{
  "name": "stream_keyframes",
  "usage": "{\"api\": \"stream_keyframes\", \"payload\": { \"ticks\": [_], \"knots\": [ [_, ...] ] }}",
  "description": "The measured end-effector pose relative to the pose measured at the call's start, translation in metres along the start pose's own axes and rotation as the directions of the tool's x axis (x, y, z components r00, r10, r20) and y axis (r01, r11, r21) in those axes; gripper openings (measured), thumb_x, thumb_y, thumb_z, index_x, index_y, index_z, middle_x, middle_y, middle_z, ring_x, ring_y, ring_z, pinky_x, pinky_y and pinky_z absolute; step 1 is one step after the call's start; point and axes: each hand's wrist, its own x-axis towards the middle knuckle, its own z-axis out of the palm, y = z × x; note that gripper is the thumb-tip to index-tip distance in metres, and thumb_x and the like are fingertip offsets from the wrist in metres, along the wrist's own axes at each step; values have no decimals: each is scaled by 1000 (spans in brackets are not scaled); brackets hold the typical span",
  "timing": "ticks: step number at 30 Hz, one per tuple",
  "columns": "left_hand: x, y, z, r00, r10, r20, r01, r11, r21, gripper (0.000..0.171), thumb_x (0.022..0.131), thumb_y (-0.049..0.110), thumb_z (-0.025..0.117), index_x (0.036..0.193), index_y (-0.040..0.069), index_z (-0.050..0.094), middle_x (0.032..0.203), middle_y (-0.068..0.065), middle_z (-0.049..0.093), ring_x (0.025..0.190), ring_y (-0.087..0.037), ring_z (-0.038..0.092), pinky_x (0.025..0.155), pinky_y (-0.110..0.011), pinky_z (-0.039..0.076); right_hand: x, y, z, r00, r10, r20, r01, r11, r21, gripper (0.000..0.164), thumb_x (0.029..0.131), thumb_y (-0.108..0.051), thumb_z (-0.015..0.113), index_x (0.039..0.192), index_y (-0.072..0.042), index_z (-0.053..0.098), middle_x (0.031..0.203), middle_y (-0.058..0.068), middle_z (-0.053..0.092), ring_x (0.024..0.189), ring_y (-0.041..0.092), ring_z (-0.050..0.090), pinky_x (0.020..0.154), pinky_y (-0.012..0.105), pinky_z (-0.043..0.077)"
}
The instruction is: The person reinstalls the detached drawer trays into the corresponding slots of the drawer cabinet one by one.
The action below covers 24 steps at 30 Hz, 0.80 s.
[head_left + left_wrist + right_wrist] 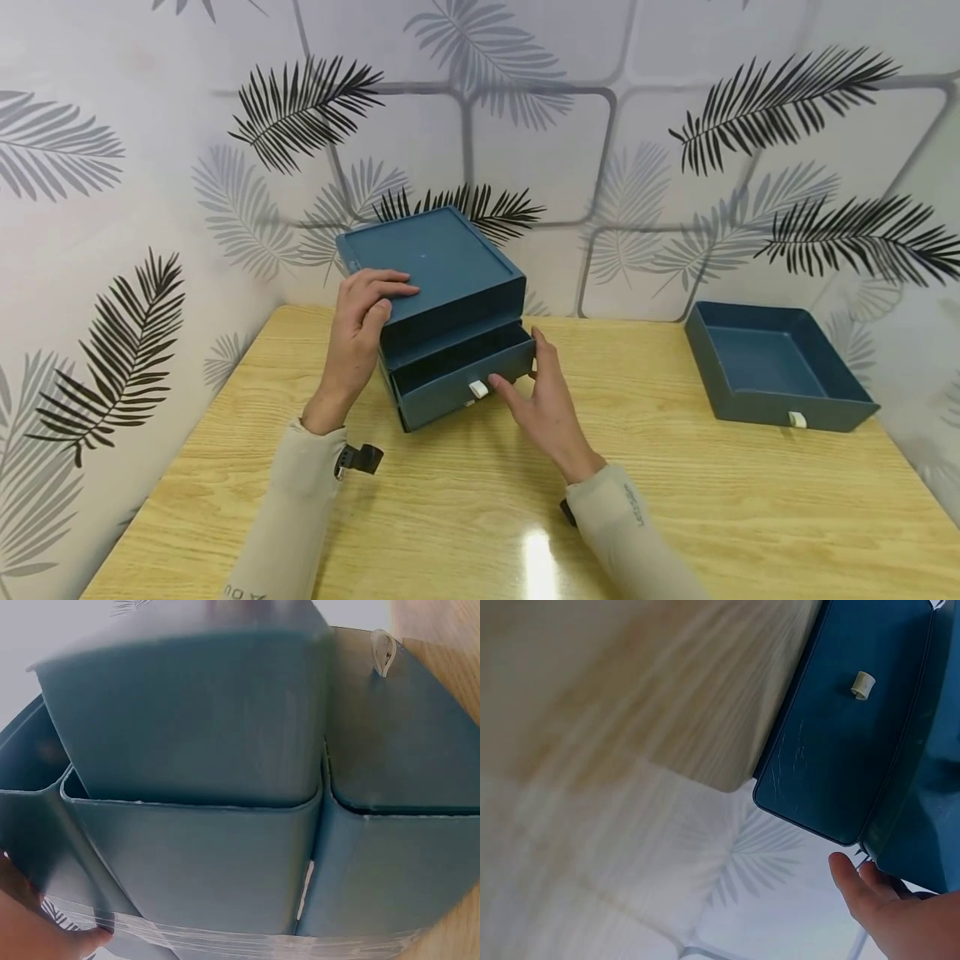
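Left hand (358, 321) lies on top of the blue cabinet (442, 254) at its left edge, fingers extended; right hand (551, 408) has thumb and fingers apart at the front right corner of a partly pulled-out drawer (446, 387), and I cannot tell whether they grip it. The cabinet stands towards the bench's (712, 508) back edge, left of middle; a loose drawer (757, 404) sits near the right edge.

The drawer unit (442, 258) and loose drawer (780, 407) look smooth, matt plastic; the tabletop (442, 508), glossy wood.
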Motion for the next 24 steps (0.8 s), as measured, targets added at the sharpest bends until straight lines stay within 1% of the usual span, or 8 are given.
{"api": "stream_keyframes", "payload": {
  "ticks": [4, 10, 13, 16, 18, 22, 24],
  "knots": [
    [-1, 0, 0, 1000, -3, 4, 3, 1000, -5, 34, 97, -1, 38, 110, -6, 69, 128, -28, 58, 132, -44, 37, 118, -55, 19, 6, 0, 5, 1000, 18, 3, -18, 1000, 9, 93, 92, -40, 67, 160, -12, 11, 159, 15, 29, 143, 29, 40, 111, 54, 42],
    [-2, -8, 2, 1000, 3, 4, -3, 1000, 9, 38, 98, 4, 34, 111, -4, 69, 129, -27, 58, 132, -43, 37, 117, -57, 19, 14, 0, 12, 1000, 8, -17, -7, 999, 41, 84, 93, -34, 68, 158, -14, 20, 157, 11, 33, 140, 29, 42, 111, 56, 41],
    [-2, -6, 2, 1000, 5, 4, -5, 1000, 1, 37, 98, 2, 35, 111, -6, 69, 128, -28, 58, 132, -44, 37, 117, -57, 19, 16, 1, 15, 1000, 1, -29, 1, 999, 48, 80, 93, -34, 67, 157, -13, 23, 154, 12, 36, 138, 29, 44, 110, 56, 42],
    [-1, -9, 1, 1000, 8, 0, -8, 1000, -7, 35, 97, 0, 37, 110, -6, 69, 128, -27, 58, 132, -43, 38, 118, -56, 19, 19, 2, 18, 999, 0, -37, 2, 999, 47, 77, 94, -35, 66, 156, -14, 26, 148, 12, 39, 133, 28, 48, 108, 54, 45],
    [-1, -16, 1, 1000, 12, -5, -12, 1000, -4, 35, 98, 0, 38, 110, -3, 70, 129, -25, 59, 133, -40, 38, 118, -55, 19, 20, 2, 19, 999, 5, -45, -3, 999, 41, 75, 94, -36, 66, 155, -14, 28, 145, 12, 41, 130, 28, 49, 107, 53, 46],
    [-1, -32, 2, 1000, 17, -9, -17, 1000, 19, 35, 100, 6, 39, 112, 6, 72, 131, -16, 61, 135, -31, 39, 119, -51, 19, 22, 2, 22, 997, 21, -68, -19, 999, 26, 73, 93, -34, 67, 152, -13, 32, 141, 12, 42, 126, 29, 51, 104, 51, 48],
    [-1, -37, 2, 1000, 19, -7, -19, 1000, 24, 35, 101, 10, 40, 113, 11, 73, 131, -11, 62, 135, -27, 40, 119, -50, 20, 22, 2, 23, 996, 29, -81, -27, 999, 20, 72, 92, -34, 68, 151, -12, 33, 140, 12, 43, 124, 29, 51, 104, 50, 48]
  ]
}}
